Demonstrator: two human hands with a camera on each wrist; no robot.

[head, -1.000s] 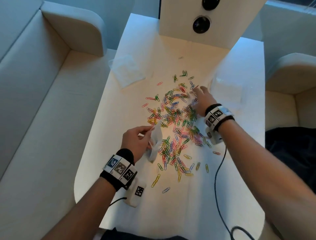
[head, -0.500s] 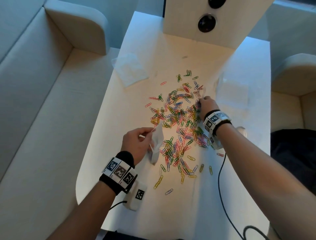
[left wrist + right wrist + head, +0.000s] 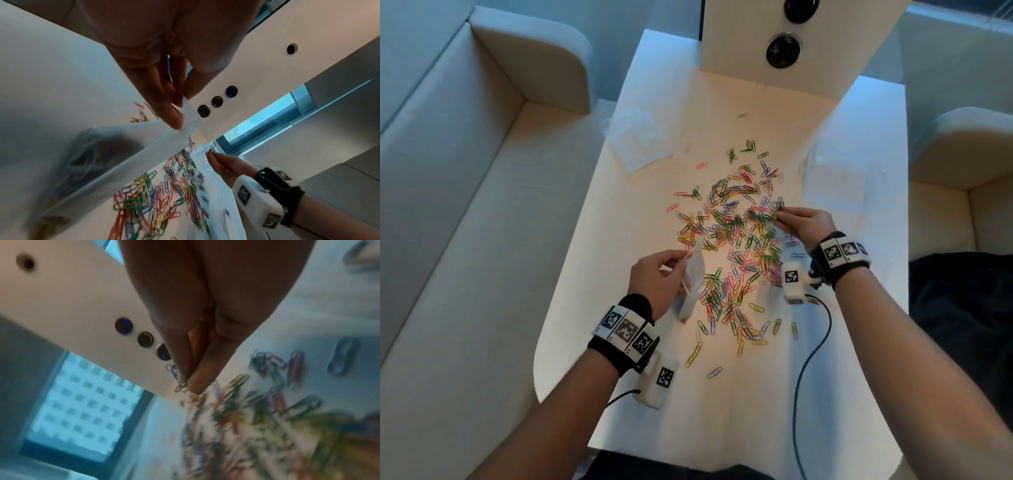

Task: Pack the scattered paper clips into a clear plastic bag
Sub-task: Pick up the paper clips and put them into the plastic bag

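Note:
Many coloured paper clips (image 3: pixel 736 246) lie scattered over the middle of the white table (image 3: pixel 756 411). My left hand (image 3: pixel 664 281) pinches the top edge of a clear plastic bag (image 3: pixel 693 281) at the pile's left side; the bag (image 3: pixel 115 154) hangs down and holds some clips. My right hand (image 3: pixel 796 222) is at the pile's right edge, lifted a little, pinching a small bunch of paper clips (image 3: pixel 779 205) between thumb and fingers. The pinched clips (image 3: pixel 180 384) stick out past the fingertips (image 3: pixel 197 386) in the blurred right wrist view.
Another clear bag (image 3: pixel 637 140) lies at the table's back left and one (image 3: pixel 832 185) at the back right. A white box with round dark buttons (image 3: pixel 782 51) stands at the far end. Pale sofa cushions (image 3: pixel 465 240) flank the table. A black cable (image 3: pixel 808 370) runs across the near right.
My right hand pulled back from the far right of the pile, closed on a bunch of clips and lifted them. The left hand and bag stayed put.

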